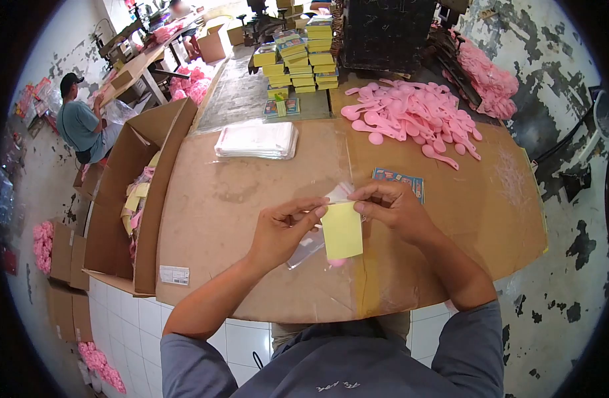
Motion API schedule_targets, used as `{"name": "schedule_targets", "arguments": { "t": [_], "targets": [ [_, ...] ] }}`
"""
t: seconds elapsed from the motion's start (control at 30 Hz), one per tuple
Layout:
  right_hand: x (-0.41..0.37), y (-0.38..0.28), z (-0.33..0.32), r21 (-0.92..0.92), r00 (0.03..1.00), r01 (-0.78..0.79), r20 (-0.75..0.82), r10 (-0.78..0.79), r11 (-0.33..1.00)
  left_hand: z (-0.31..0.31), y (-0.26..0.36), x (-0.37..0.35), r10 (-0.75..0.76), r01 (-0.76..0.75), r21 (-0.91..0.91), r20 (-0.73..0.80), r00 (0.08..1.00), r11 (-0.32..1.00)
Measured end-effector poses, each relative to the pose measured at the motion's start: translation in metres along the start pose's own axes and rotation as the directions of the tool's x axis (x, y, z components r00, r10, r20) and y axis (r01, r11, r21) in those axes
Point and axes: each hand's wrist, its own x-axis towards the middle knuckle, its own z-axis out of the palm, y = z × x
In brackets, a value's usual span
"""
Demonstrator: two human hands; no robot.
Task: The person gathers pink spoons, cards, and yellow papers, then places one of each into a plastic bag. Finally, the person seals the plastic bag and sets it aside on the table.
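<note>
A clear plastic bag with a yellow card (343, 231) in it hangs upright between my hands, over the front middle of the table. My left hand (290, 224) pinches its top left corner, and my right hand (392, 207) pinches its top right corner. The clear flap (341, 192) of the bag sticks up between the fingertips. Below the card's lower edge shows a rounded pink end (336, 263); the rest of that pink thing is hidden. Another clear plastic bag (306, 249) lies flat beside my left hand. Partly behind my right hand is a blue printed card (404, 178).
A heap of pink measuring spoons (417, 116) lies at the back right of the cardboard-covered table (251, 265). Stacked clear bags (256, 140) and piles of yellow-edged cards (298, 60) stand further back. A large open carton (165, 199) borders the left side. A person (82, 119) sits at far left.
</note>
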Motion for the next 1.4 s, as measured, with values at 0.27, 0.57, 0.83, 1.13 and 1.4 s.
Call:
{"name": "schedule_targets", "arguments": {
  "t": [0.27, 0.57, 0.83, 1.13, 1.4],
  "targets": [
    [0.005, 0.014, -0.009, 0.008, 0.996, 0.061, 0.068, -0.061, 0.998, -0.009, -0.009, 0.002, 0.161, -0.161, -0.001, 0.069, 0.985, 0.987],
    [0.001, 0.003, -0.008, -0.110, 0.996, 0.065, 0.065, -0.058, 0.992, -0.017, -0.014, 0.007, 0.053, -0.044, -0.077, 0.118, 0.992, 0.996],
    [0.003, 0.009, -0.008, 0.034, 0.986, 0.038, 0.162, -0.043, 0.999, -0.013, -0.014, 0.009, -0.005, 0.009, -0.038, 0.089, 0.996, 0.999],
    [0.000, -0.006, -0.008, -0.002, 0.981, 0.038, 0.189, -0.037, 0.999, -0.010, -0.011, 0.010, -0.010, 0.010, 0.004, 0.175, 0.984, 1.000],
    [0.007, -0.012, -0.090, -0.639, 0.981, 0.116, -0.047, -0.190, 0.761, -0.110, 0.016, 0.042, 0.264, -0.435, -0.223, -0.534, 0.803, 0.872]
  ]
}}
